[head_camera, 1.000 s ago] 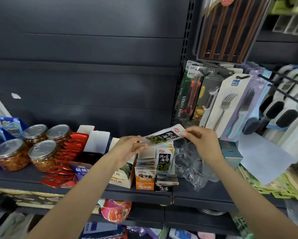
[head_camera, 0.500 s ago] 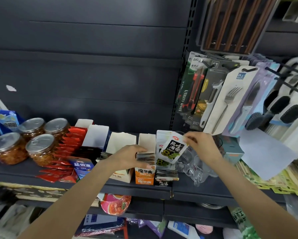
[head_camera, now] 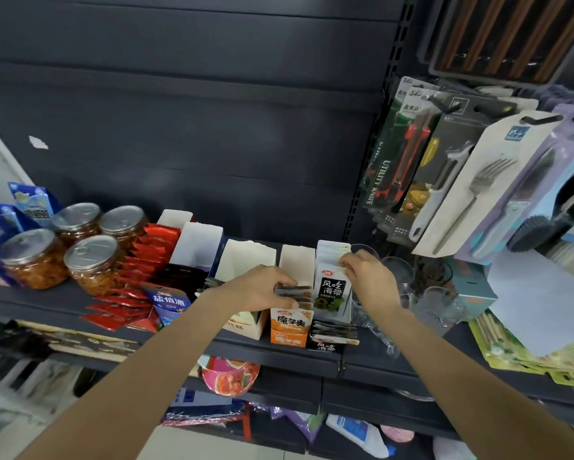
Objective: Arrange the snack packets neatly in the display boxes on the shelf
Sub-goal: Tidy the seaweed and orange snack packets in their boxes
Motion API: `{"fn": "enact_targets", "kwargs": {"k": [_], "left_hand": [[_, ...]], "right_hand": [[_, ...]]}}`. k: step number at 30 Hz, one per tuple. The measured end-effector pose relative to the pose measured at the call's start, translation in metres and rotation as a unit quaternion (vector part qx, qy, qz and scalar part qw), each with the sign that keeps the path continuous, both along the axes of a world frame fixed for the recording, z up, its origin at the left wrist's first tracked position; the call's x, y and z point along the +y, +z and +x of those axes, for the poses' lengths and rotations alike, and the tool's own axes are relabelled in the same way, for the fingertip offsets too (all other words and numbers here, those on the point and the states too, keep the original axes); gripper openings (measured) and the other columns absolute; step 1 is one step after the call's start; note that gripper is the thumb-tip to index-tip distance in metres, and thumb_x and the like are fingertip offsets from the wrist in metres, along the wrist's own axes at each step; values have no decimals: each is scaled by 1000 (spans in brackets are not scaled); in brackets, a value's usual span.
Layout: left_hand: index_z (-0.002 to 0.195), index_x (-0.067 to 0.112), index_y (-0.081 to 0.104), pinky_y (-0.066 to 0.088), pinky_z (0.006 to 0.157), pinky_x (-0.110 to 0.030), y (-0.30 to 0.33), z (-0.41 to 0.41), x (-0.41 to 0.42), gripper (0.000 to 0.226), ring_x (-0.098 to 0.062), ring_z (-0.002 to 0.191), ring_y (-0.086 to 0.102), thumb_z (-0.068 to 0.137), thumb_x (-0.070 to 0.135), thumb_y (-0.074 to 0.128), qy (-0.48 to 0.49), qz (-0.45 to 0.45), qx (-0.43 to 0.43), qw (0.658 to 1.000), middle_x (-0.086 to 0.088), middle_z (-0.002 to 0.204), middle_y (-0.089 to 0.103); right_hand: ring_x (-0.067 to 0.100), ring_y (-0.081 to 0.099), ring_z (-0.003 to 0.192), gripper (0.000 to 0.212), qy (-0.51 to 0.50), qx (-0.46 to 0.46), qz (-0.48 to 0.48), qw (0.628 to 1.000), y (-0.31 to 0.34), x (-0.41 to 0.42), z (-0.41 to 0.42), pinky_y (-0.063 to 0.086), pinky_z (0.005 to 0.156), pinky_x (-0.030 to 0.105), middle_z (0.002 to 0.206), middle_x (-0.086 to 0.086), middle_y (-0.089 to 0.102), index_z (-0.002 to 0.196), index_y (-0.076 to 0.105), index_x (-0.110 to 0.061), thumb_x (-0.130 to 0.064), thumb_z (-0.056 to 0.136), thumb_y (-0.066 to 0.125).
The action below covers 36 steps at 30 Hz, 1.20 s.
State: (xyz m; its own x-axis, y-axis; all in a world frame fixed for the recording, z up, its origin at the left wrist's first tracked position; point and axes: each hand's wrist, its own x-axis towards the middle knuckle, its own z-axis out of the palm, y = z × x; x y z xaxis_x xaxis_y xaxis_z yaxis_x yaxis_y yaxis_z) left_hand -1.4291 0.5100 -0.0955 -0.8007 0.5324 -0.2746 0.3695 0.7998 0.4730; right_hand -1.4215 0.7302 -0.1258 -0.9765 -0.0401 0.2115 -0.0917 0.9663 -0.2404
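A white seaweed snack packet with a black label stands upright at the front of the rightmost display box. My right hand pinches its top right edge. My left hand grips a stack of thin dark packets in the orange display box just to the left. More dark packets lie flat on the shelf edge in front of the seaweed box. Further left stand white open display boxes, one beside a row of red packets.
Clear glass cups stand close to the right of my right hand. Lidded jars sit at the left of the shelf. Carded cutlery and knives hang above right. Loose red packets and a blue packet lie at the shelf front.
My right hand carried the seaweed packet down from in front of me and stood it upright in the rightmost box. My left hand let go of it and moved onto the dark packets in the orange box.
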Motion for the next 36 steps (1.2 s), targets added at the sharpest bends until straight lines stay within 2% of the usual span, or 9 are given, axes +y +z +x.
{"fn": "enact_targets", "kwargs": {"k": [3,5,10,13,17,21,26,30,36], "left_hand": [[134,16,52,37,97,-27,0,-1,1,50,-18,121,48,89,36,61,0,-8,0,1000,-1,135,53],[136,16,49,36,99,-28,0,0,2,51,-18,123,47,91,35,59,0,-12,0,1000,-1,137,51],[138,18,47,37,102,-30,-3,5,2,49,-19,124,46,93,33,57,13,0,-6,1000,-2,139,50],[137,18,48,40,103,-33,-7,8,2,47,-20,121,49,93,33,56,18,2,2,1000,-3,136,52],[136,20,50,44,100,-35,-8,12,4,44,-20,116,52,94,34,53,23,-9,19,1000,-3,133,53],[133,20,53,47,96,-33,-5,17,6,40,-20,112,54,95,32,52,25,-12,33,999,-3,130,56],[129,19,56,47,91,-31,-2,19,8,37,-19,110,55,95,32,52,32,-14,44,998,-3,127,59],[130,20,55,47,89,-32,0,19,7,39,-20,110,55,93,33,55,45,-18,60,997,-3,127,58],[131,21,53,46,93,-33,-4,21,6,40,-20,114,53,93,33,56,51,-4,37,998,-3,131,56]], "right_hand": [[24,60,81,29,1,44,12,999,-11,0,-1,45,47,30,88,4,61,90,71,-11,7,67,74],[22,57,80,32,-2,31,8,999,-16,1,-3,47,45,31,86,3,60,84,70,-10,11,61,76],[19,51,104,29,11,2,54,998,-10,3,-3,54,73,32,112,3,56,108,68,-10,4,83,61],[20,47,118,33,49,-56,28,997,2,7,4,49,89,32,130,4,51,126,58,-11,-9,95,48],[18,47,126,42,76,-96,-5,993,11,13,18,39,103,29,146,1,40,138,45,-14,-17,97,48],[17,58,108,35,81,-74,-72,991,16,12,34,44,97,29,130,1,55,128,56,-14,-18,93,56],[13,61,93,23,120,-138,-62,981,14,4,45,49,87,28,108,3,68,110,69,-14,-21,88,64],[13,64,92,22,118,-174,-37,977,13,-4,46,50,86,26,109,2,69,110,69,-15,-18,88,64],[26,63,97,30,95,-156,78,980,15,-15,44,53,82,40,111,8,65,112,63,-18,-6,91,45]]}}
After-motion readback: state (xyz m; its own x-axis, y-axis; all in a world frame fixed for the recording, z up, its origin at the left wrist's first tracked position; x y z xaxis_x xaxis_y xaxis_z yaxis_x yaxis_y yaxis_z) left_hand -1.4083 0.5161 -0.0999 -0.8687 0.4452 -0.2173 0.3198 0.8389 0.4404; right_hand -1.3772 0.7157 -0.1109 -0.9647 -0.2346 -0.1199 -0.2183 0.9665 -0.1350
